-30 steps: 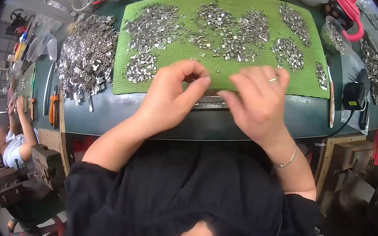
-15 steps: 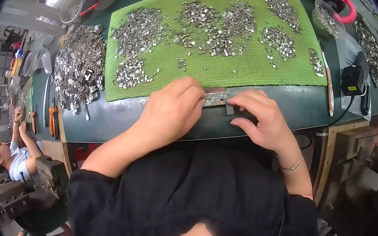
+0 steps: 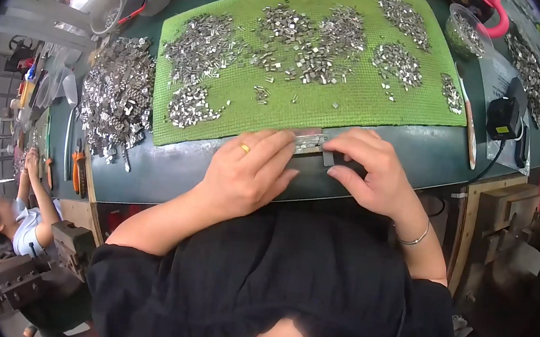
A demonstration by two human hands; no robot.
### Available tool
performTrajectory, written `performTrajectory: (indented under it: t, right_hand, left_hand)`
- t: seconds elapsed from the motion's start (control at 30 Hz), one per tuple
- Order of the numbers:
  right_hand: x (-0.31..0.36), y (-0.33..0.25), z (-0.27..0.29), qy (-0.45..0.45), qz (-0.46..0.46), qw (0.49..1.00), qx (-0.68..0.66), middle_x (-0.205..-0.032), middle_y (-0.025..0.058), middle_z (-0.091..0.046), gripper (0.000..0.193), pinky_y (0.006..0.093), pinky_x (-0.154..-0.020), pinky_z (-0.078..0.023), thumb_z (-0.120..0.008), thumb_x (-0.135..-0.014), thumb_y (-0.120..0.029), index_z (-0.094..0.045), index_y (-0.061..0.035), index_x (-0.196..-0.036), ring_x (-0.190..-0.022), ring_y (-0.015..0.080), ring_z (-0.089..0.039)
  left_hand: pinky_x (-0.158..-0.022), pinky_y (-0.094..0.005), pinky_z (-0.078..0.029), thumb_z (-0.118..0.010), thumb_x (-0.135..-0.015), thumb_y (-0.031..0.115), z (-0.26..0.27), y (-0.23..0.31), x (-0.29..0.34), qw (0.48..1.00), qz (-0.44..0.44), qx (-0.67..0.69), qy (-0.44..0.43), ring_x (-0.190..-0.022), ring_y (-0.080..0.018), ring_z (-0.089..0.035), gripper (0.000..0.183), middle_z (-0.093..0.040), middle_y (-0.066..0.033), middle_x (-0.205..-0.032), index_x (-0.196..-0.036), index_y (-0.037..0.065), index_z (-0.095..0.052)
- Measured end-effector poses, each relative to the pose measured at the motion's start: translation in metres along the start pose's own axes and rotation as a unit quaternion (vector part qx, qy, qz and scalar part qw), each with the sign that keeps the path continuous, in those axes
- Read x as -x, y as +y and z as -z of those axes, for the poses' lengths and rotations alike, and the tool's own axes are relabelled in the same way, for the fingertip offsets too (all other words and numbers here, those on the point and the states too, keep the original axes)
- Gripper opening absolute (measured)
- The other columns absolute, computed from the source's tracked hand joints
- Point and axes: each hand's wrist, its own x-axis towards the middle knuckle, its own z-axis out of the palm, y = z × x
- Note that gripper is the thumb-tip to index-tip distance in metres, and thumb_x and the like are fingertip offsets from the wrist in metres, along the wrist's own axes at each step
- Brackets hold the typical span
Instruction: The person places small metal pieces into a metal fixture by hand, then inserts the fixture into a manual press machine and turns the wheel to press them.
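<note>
A narrow metal strip fixture [image 3: 310, 140] with small shiny parts along it lies at the front edge of the green mat. My left hand [image 3: 250, 169], with a ring on one finger, is closed at its left end, fingertips bent over it. My right hand [image 3: 371, 170] has its bent fingers on the right end. Its thumb sits lower, close to a small grey metal tab [image 3: 329, 157] that sticks out toward me. The undersides of my left fingers are hidden. Several piles of tiny metal pieces [image 3: 322, 61] lie on the green mat [image 3: 290, 111] beyond my hands.
A large heap of metal links [image 3: 117, 94] lies left of the mat. Orange-handled pliers [image 3: 78, 170] lie near the table's left edge. At right are a tub of parts [image 3: 466, 32], a knife-like tool [image 3: 471, 135] and a black adapter [image 3: 503, 118]. Another person [image 3: 20, 223] works at far left.
My left hand has rolled and shifted slightly toward me, with its fingers now stretched more along the strip and its thumb showing. The right hand has barely moved.
</note>
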Motion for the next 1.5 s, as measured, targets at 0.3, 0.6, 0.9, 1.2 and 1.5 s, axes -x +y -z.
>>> performTrajectory:
  t: [0.3, 0.6, 0.9, 1.2, 1.5]
  right_hand:
    - [-0.068, 0.003, -0.014, 0.019, 0.02, 0.977, 0.214, -0.083, 0.0065, -0.061, 0.008, 0.0408, -0.08, -0.038, -0.074, -0.078, -0.014, -0.07, -0.0083, -0.082, -0.086, 0.0269, -0.06]
    - [-0.089, 0.011, -0.037, 0.023, -0.008, 0.955, 0.296, -0.071, 0.0074, -0.064, 0.012, 0.0443, -0.077, -0.037, -0.071, -0.076, -0.008, -0.066, -0.007, -0.065, -0.081, 0.0279, -0.064]
    - [-0.067, -0.015, -0.022, -0.047, 0.015, 0.999, -0.015, -0.084, 0.0139, -0.061, 0.003, 0.0353, -0.067, -0.048, -0.061, -0.083, 0.005, -0.059, 0.0049, -0.084, -0.075, 0.029, -0.061]
    - [-0.058, -0.023, -0.034, -0.055, 0.003, 0.998, 0.039, -0.083, 0.0154, -0.059, 0.007, 0.0423, -0.069, -0.048, -0.064, -0.081, 0.003, -0.057, 0.0017, -0.082, -0.08, 0.0354, -0.06]
    - [-0.039, -0.014, -0.045, 0.011, 0.185, 0.957, 0.221, -0.095, 0.0109, -0.061, 0.016, 0.039, -0.073, -0.049, -0.068, -0.074, -0.001, -0.061, 0.0003, -0.089, -0.086, 0.0282, -0.061]
  left_hand:
    - [-0.092, -0.0404, -0.042, -0.07, -0.074, 0.008, 0.024, -0.067, -0.032, 0.995, 0.047, -0.053, -0.077, -0.109, -0.0265, -0.055, 0.014, -0.061, -0.0058, -0.11, -0.086, 0.012, -0.077]
    - [-0.093, -0.0372, -0.042, -0.063, -0.073, 0.009, 0.024, -0.081, -0.039, 0.988, -0.066, -0.092, -0.103, -0.107, -0.0241, -0.055, 0.01, -0.059, -0.0059, -0.104, -0.082, 0.008, -0.067]
    - [-0.092, -0.0404, -0.041, -0.065, -0.08, -0.003, 0.018, -0.081, -0.022, 0.996, 0.062, 0.059, -0.036, -0.101, -0.0295, -0.058, 0.013, -0.062, -0.0092, -0.103, -0.09, 0.004, -0.06]
    - [-0.075, -0.0392, -0.051, -0.069, -0.082, 0.0, 0.048, -0.06, -0.014, 0.964, 0.151, 0.22, 0.012, -0.084, -0.0331, -0.065, 0.01, -0.067, -0.0139, -0.087, -0.091, 0.001, -0.064]
    - [-0.071, -0.0359, -0.049, -0.071, -0.081, -0.002, 0.046, -0.036, 0.019, 0.961, 0.209, 0.171, 0.06, -0.079, -0.0282, -0.063, 0.013, -0.064, -0.0103, -0.085, -0.092, 0.004, -0.068]
